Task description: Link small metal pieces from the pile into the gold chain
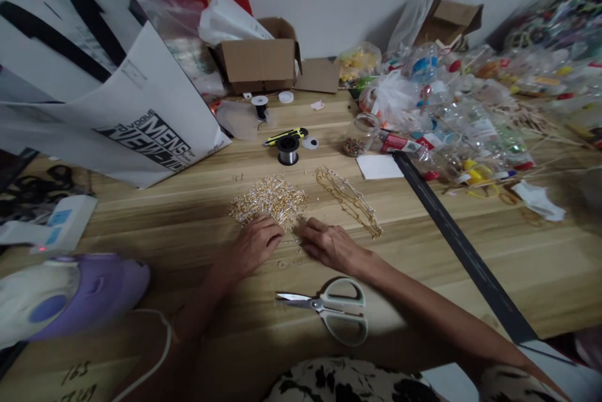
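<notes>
A heap of small gold and silver metal pieces (273,197) lies on the wooden table. At its lower left edge rests my left hand (258,244), fingers curled together. My right hand (324,243) is at the lower right of the heap, its fingers bent inward; a thin chain (294,263) with a ring at one end lies between and just below the hands. What the fingertips of either hand pinch is too small to make out. Several gold and silver chains (350,200) are laid out to the right of the heap. Scissors (336,308) with pale handles lie partly open below the hands.
Behind the heap are a wire spool (288,151), a yellow cutter (285,137) and a black spool (260,107). A paper bag (155,107) and a purple appliance (103,292) stand left. A bead jar (361,135), a white card (380,167) and piled plastic bottles (470,126) are right.
</notes>
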A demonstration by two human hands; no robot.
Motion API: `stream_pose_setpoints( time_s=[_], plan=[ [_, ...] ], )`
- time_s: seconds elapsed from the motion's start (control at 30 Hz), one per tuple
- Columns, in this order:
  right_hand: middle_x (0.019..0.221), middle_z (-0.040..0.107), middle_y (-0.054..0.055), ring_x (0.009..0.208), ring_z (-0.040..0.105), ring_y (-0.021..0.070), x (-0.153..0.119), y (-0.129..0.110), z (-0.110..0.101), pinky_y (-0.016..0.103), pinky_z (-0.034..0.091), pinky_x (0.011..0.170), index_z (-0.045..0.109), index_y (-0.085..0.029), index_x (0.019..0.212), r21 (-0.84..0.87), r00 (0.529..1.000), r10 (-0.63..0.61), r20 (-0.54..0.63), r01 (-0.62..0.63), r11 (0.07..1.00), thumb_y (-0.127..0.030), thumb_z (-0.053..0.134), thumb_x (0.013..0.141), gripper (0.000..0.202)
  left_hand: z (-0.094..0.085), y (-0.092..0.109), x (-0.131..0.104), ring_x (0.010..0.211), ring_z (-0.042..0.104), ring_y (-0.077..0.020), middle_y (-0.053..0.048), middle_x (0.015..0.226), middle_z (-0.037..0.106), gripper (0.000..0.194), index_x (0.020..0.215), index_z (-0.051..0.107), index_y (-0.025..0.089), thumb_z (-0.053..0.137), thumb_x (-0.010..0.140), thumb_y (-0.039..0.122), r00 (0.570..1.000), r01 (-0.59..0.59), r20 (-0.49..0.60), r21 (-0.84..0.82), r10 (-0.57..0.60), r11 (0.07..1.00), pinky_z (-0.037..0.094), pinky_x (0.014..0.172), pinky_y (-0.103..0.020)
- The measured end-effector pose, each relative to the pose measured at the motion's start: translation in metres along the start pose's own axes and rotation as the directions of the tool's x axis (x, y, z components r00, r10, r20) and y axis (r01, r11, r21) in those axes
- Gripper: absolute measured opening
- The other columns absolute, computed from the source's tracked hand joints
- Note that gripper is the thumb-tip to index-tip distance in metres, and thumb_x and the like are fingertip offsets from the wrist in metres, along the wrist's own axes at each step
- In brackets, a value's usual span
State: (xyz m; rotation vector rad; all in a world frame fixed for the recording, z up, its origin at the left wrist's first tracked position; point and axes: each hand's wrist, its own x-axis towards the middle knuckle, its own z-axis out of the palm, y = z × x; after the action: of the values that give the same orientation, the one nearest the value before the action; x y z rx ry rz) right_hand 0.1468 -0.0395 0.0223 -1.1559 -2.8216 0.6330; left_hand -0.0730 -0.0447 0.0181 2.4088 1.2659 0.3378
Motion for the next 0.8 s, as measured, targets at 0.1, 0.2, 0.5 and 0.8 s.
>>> stream_pose_setpoints(
  time_s=[0.1, 0.2, 0.5, 0.8],
  plan=[
    [0.107, 0.054, 0.008, 0.085, 0.057, 0.0148, 0.002, 0.002, 0.010, 0.024, 0.040, 0.067, 0.051, -0.017, 0.114, 0.021, 1.000, -0.015, -0.025, 0.016, 1.000, -0.023, 0.043, 0.094, 0.023, -0.001, 0.003, 0.001, 0.082, 0.054, -0.0173, -0.005, 0.082, 0.063, 0.020, 0.082, 0.065, 0.016, 0.047, 0.089, 0.019, 1.000, -0.009, 0.004, -0.036, 0.009, 0.999, 0.042, 0.078, -0.031],
    [0.105, 0.054, 0.008, 0.082, 0.057, 0.0136, 0.003, 0.004, 0.013, 0.024, 0.040, 0.067, 0.053, -0.016, 0.109, 0.023, 0.999, -0.015, -0.031, 0.016, 1.000, -0.022, 0.040, 0.095, 0.020, -0.002, 0.006, 0.004, 0.083, 0.055, -0.0174, -0.005, 0.082, 0.064, 0.019, 0.083, 0.065, 0.017, 0.047, 0.089, 0.020, 1.000, 0.005, 0.015, -0.071, -0.004, 0.997, 0.043, 0.077, -0.029],
    [0.096, 0.057, 0.007, 0.079, 0.056, 0.0152, 0.005, 0.015, 0.027, 0.025, 0.040, 0.069, 0.052, -0.014, 0.100, 0.047, 0.992, -0.033, -0.122, 0.039, 0.998, -0.020, 0.038, 0.095, 0.017, 0.002, 0.013, 0.014, 0.084, 0.056, -0.0182, -0.006, 0.085, 0.066, 0.018, 0.085, 0.066, 0.016, 0.048, 0.087, 0.017, 0.993, -0.023, 0.116, -0.015, 0.024, 1.000, 0.041, 0.077, -0.030],
    [0.094, 0.056, 0.007, 0.083, 0.055, 0.0150, 0.002, 0.021, 0.028, 0.024, 0.042, 0.075, 0.049, -0.015, 0.096, 0.278, 0.970, -0.045, -0.239, 0.113, 0.954, -0.019, 0.038, 0.094, 0.012, 0.009, 0.019, 0.023, 0.085, 0.055, -0.0186, -0.005, 0.084, 0.061, 0.014, 0.088, 0.066, 0.017, 0.052, 0.086, 0.021, 0.992, -0.029, 0.123, -0.009, 0.030, 1.000, 0.041, 0.079, -0.030]
  ],
)
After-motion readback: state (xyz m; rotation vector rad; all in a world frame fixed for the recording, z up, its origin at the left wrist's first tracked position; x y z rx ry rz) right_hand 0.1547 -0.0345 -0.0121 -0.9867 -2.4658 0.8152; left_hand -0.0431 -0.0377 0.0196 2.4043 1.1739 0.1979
